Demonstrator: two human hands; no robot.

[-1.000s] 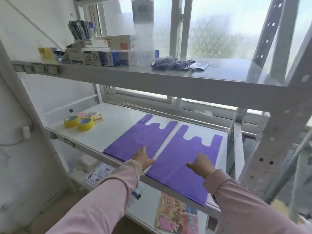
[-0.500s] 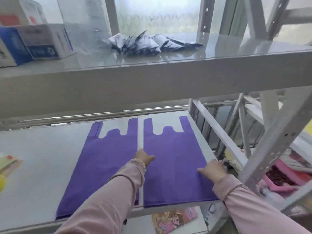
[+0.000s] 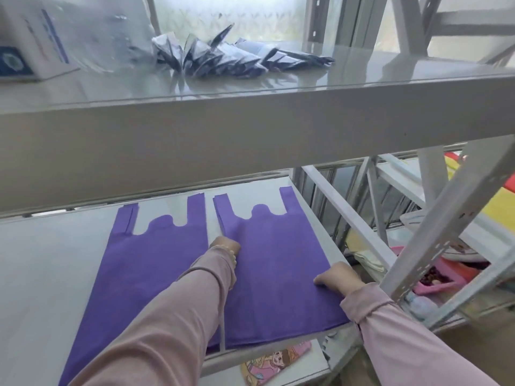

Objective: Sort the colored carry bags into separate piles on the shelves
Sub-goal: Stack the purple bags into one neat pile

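Upper shelf (image 3: 250, 129) spans the top half of the frame; the middle shelf (image 3: 41, 260) below it carries the task items. 2 purple carry bags lie flat side by side, handles toward the back, with a thin gap between them: left bag (image 3: 145, 268) at lower centre-left, right bag (image 3: 273, 274) at lower centre. Both hands are on the right bag. Left hand (image 3: 225, 243) sits at its left edge by the gap, fingers hidden behind the wrist, so cannot tell its grip. Right hand (image 3: 338, 277) is at its right edge, thumb on the fabric, fingers curled; cannot tell if it pinches the fabric. Step reads as squaring or lifting this bag. To do it well: take both side edges evenly, keep the fabric flat, don't drag the left bag, and if both belong in 1 purple pile, line up handles and bottom edges. Foil packets (image 3: 223, 59) at upper centre aren't involved.
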